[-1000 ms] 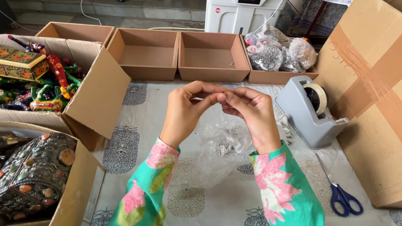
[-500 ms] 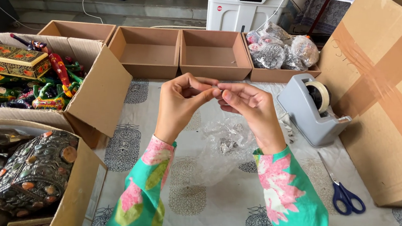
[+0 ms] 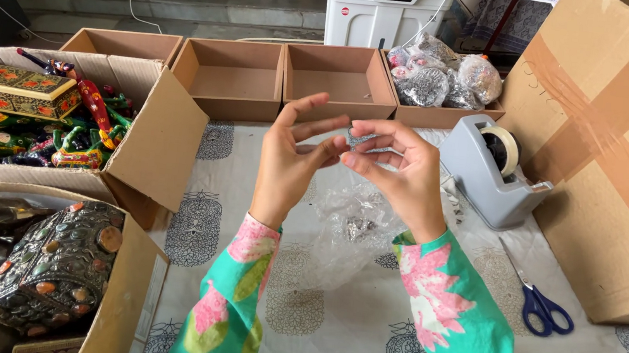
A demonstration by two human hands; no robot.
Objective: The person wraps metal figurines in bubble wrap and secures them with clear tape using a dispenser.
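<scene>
Left hand (image 3: 293, 155) and right hand (image 3: 397, 170) pinch the top of a clear bag (image 3: 351, 231) above the bench (image 3: 314, 332).

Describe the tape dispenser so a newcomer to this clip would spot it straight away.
Start at the big taped cardboard carton on the right. Against its left side, on the patterned cloth, sits the tape dispenser: grey, wedge-shaped, holding a roll of clear tape. The blue-handled scissors nearer the camera lie flat.
</scene>
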